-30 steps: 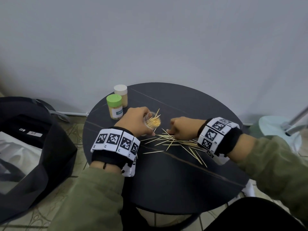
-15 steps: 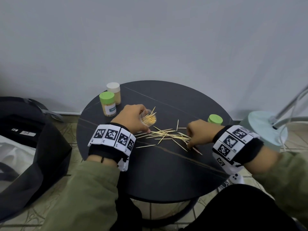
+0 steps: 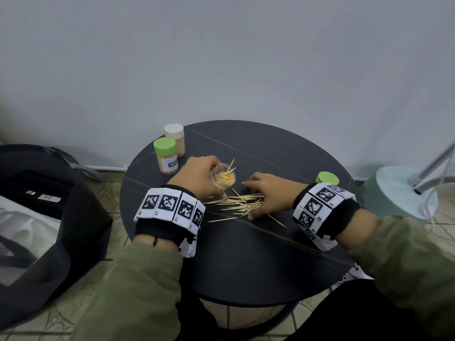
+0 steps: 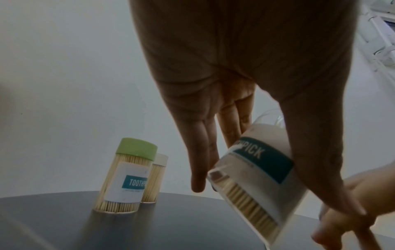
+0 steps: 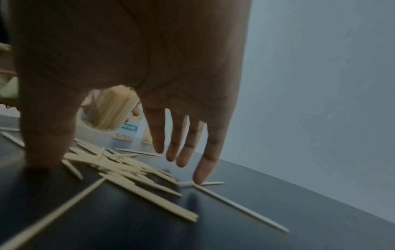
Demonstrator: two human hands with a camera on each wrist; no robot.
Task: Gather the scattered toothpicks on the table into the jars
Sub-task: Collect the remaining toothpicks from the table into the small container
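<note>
My left hand (image 3: 199,177) grips an open clear toothpick jar (image 3: 223,178), tilted with its mouth toward the pile and several toothpicks sticking out; the jar's label (image 4: 262,160) shows in the left wrist view. Scattered toothpicks (image 3: 240,203) lie on the round black table (image 3: 246,262) just in front of the jar. My right hand (image 3: 268,193) is spread flat over the pile, fingers (image 5: 200,155) straight, thumb and little fingertip touching the table among the toothpicks (image 5: 136,170).
Two closed full jars stand at the table's back left, one with a green lid (image 3: 165,156) and one with a white lid (image 3: 175,139). A loose green lid (image 3: 327,177) lies at the right edge. A black bag (image 3: 44,217) sits on the floor to the left, a lamp base (image 3: 398,190) to the right.
My right hand moved from the right side of the pile back toward the jar, sweeping toothpicks into a tighter heap. The left hand kept the jar tilted in place.
</note>
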